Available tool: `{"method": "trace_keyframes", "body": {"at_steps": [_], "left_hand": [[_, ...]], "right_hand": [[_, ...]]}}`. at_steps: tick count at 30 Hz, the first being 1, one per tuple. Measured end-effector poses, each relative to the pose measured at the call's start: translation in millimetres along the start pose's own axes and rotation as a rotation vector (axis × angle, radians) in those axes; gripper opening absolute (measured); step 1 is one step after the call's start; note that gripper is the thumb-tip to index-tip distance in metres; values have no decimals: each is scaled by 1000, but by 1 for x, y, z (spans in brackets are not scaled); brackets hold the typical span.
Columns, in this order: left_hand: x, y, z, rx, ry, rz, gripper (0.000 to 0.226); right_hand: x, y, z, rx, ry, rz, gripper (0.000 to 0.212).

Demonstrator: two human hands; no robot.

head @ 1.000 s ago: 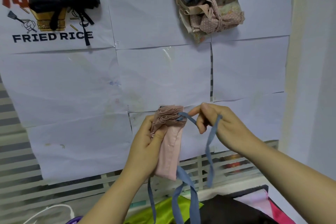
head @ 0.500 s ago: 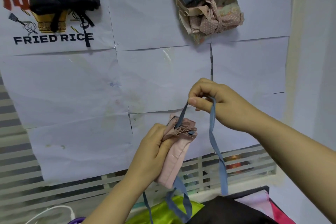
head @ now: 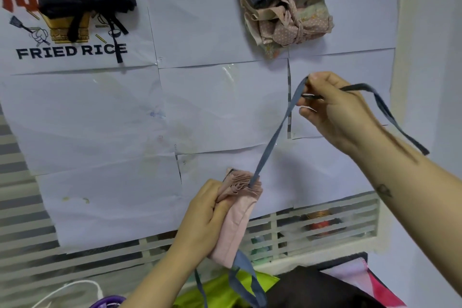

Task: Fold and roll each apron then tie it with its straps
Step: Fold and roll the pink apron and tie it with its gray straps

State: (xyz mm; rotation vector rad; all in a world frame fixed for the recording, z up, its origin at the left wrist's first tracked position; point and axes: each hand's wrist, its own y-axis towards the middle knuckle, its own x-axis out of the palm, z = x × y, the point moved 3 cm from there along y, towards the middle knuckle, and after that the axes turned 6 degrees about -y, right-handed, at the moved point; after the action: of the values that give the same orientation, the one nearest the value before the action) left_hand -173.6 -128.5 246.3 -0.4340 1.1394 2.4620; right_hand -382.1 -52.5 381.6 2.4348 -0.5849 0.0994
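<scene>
A rolled pink apron stands upright in the air, gripped round its middle by my left hand. A blue strap comes out of the roll's top and runs taut up and to the right. My right hand pinches that strap high at the right, and the strap's loose end trails over my right forearm. More blue strap hangs in a loop below the roll.
On the paper-covered wall lie a tied black apron bundle at top left and tied striped and dotted bundles at top centre. Green, black and pink fabrics lie at the bottom edge.
My right hand has pulled the blue strap up and to the right, drawing it taut out of the roll's top. My left hand has lowered the roll slightly.
</scene>
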Motion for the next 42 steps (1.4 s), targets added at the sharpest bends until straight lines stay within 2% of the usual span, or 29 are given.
{"method": "trace_keyframes", "body": {"at_steps": [2,4,6,8,10,13,15,16,18,19,21,23,24,27,29,32,34,37,38,40,42], "left_hand": [[-5,3,0,-20,-1,23,13],[-10,5,2,-40,-16,55,17],[-14,7,5,-55,-36,85,24],[-16,8,7,-62,-43,96,27],[-17,10,5,-84,-54,90,27],[-19,11,1,-132,-82,85,26],[-21,12,0,-149,-88,95,26],[-23,13,-1,-156,-95,100,26],[-24,14,-2,-171,-108,110,27],[-24,15,-2,-174,-114,112,27],[-21,16,-1,-168,-118,113,26],[-18,18,2,-155,-111,117,24],[-17,19,4,-147,-109,122,22],[-13,20,9,-128,-110,143,20],[-12,18,12,-118,-86,141,18],[-14,16,16,-87,-38,149,19],[-18,14,16,-63,-4,138,19],[-21,14,17,-12,24,69,8],[-21,14,18,12,30,45,12],[-19,14,21,39,18,42,19],[-18,15,26,17,-64,103,10]], "right_hand": [[-13,4,16,133,-9,102,19],[-24,4,44,283,-79,89,19],[-30,-8,76,474,-274,-73,16],[-33,-27,102,630,-564,-317,21],[-34,-43,118,739,-762,-557,44],[-39,-52,125,851,-1008,-810,77],[-44,-49,122,806,-1272,-887,85],[-47,-45,120,709,-1480,-875,82],[-44,-34,107,368,-1785,-712,60],[-37,-31,97,185,-1768,-599,50],[-16,-30,77,-50,-1403,-469,35],[14,-42,58,-91,-973,-503,30],[28,-50,54,-67,-847,-510,33],[48,-61,59,-139,-854,-373,39],[50,-62,64,-211,-862,-268,33],[51,-60,60,-257,-780,-279,16],[48,-54,50,-235,-797,-373,8],[39,-42,36,-102,-755,-576,9],[36,-39,35,-63,-724,-605,9],[34,-37,37,13,-600,-592,9],[37,-41,46,138,-329,-511,11]]}}
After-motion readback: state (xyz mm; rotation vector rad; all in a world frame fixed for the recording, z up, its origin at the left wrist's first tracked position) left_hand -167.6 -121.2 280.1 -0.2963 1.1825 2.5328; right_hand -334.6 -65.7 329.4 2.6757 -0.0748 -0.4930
